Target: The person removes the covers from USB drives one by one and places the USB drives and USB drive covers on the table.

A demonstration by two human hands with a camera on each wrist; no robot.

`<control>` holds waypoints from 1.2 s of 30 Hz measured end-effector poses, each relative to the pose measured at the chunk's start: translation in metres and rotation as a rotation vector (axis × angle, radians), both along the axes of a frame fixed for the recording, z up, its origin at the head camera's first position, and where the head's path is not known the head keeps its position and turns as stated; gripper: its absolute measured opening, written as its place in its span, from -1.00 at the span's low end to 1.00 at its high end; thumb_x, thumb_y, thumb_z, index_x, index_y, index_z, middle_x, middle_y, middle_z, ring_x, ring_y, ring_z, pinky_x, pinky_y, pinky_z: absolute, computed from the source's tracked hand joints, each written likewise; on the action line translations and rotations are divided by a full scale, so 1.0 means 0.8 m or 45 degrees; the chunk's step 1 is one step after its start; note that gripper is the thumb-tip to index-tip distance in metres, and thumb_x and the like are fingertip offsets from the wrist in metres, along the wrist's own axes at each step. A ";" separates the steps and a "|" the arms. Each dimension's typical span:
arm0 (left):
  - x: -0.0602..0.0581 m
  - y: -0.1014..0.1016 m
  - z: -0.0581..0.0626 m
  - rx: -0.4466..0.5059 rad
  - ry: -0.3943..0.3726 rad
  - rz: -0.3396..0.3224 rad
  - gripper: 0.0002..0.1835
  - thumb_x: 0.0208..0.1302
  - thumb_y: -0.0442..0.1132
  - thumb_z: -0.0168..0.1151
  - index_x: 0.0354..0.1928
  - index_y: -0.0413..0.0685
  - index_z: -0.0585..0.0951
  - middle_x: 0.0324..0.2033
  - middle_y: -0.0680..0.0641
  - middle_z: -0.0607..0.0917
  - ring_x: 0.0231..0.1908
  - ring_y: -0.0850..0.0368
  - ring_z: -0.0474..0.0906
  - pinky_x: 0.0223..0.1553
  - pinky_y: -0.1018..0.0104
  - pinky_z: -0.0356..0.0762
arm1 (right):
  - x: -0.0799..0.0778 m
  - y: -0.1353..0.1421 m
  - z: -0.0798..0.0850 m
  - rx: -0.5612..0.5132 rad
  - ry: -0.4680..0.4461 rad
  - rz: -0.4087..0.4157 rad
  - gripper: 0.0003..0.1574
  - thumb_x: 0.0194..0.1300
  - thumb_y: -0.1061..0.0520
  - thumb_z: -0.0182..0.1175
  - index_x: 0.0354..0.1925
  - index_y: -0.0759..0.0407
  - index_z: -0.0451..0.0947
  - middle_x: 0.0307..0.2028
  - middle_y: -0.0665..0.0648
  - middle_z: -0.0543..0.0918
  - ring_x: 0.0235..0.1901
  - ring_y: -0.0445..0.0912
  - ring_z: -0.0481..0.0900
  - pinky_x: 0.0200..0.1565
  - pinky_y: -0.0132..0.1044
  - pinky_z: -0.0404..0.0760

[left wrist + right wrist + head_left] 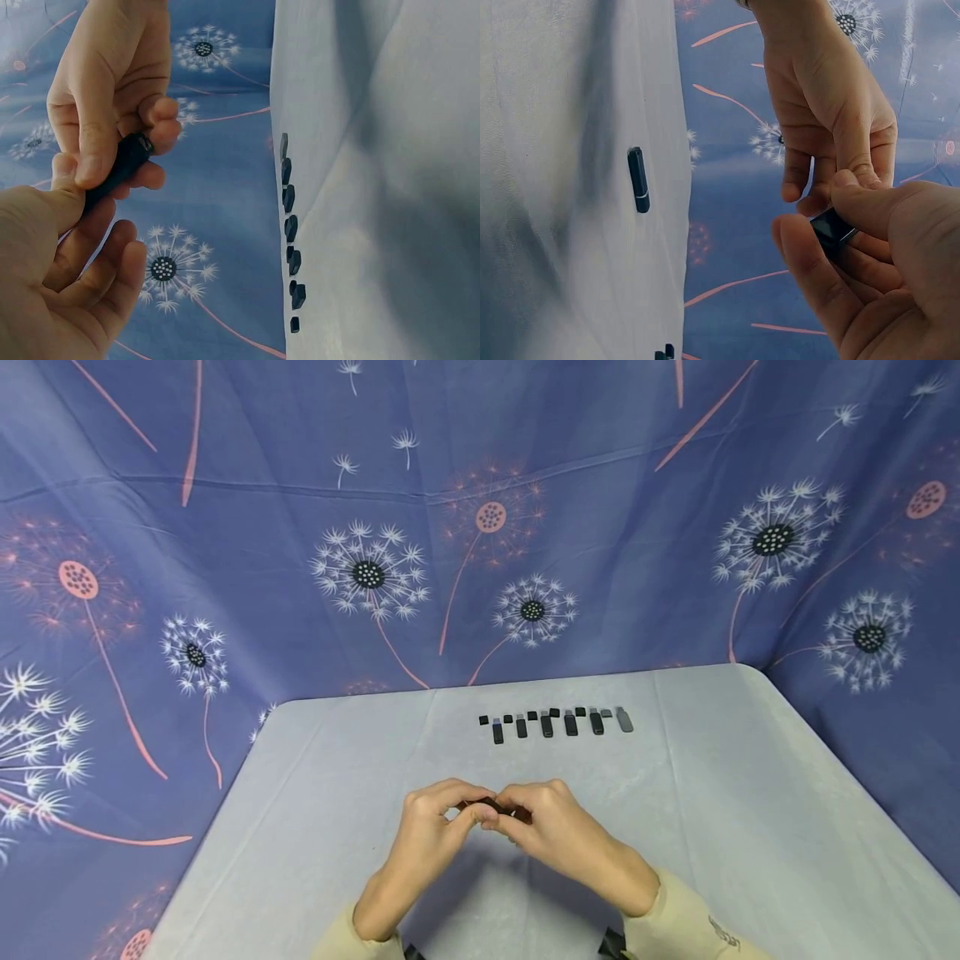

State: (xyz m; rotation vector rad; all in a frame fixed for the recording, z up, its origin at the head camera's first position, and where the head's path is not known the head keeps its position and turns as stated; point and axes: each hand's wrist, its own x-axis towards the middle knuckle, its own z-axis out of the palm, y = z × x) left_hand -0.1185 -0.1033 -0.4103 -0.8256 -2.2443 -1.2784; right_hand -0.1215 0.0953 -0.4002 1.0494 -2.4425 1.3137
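Observation:
Above the near middle of the table, my left hand [435,827] and right hand [558,827] meet fingertip to fingertip. Between them is a small black USB stick [120,171], pinched by thumb and fingers from both sides. Its end pokes out past the right fingers in the left wrist view; the right wrist view shows only a glossy black part [831,228]. Fingers hide the rest, so whether its cap is on cannot be seen. Another black USB stick [638,180] lies on the table in the right wrist view; I cannot make it out in the head view.
Toward the back of the pale table [337,777] lies a row of several uncapped USB sticks [571,723], mostly black, with a grey stick [625,719] at the right end. Small loose caps [532,715] lie beside them. A blue dandelion-print cloth [450,527] hangs behind.

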 end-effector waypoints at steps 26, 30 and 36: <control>-0.003 0.006 -0.003 -0.047 0.008 0.027 -0.86 0.15 -0.22 0.47 -0.23 -0.01 0.81 -0.34 0.09 0.81 -0.35 0.30 0.69 -0.36 0.46 0.61 | -0.003 0.004 -0.001 0.013 0.068 0.004 -0.70 0.47 0.11 0.29 -0.47 -0.03 0.69 -0.69 -0.21 0.45 -0.66 -0.54 0.23 -0.62 -0.63 0.33; -0.003 0.008 -0.004 -0.048 0.005 0.013 -0.88 0.18 -0.22 0.44 -0.23 -0.01 0.79 -0.33 0.08 0.80 -0.33 0.29 0.69 -0.30 0.46 0.64 | -0.002 0.004 -0.002 0.013 0.079 -0.014 -0.68 0.45 0.13 0.31 -0.50 -0.03 0.67 -0.69 -0.21 0.46 -0.65 -0.53 0.25 -0.62 -0.63 0.34; -0.003 0.009 -0.003 -0.056 0.010 -0.004 -0.91 0.23 -0.23 0.38 -0.24 -0.02 0.75 -0.32 0.09 0.78 -0.33 0.32 0.67 -0.24 0.44 0.65 | -0.001 0.002 -0.001 0.005 0.118 -0.031 -0.66 0.42 0.17 0.33 -0.54 -0.03 0.65 -0.72 -0.21 0.48 -0.67 -0.54 0.26 -0.63 -0.64 0.35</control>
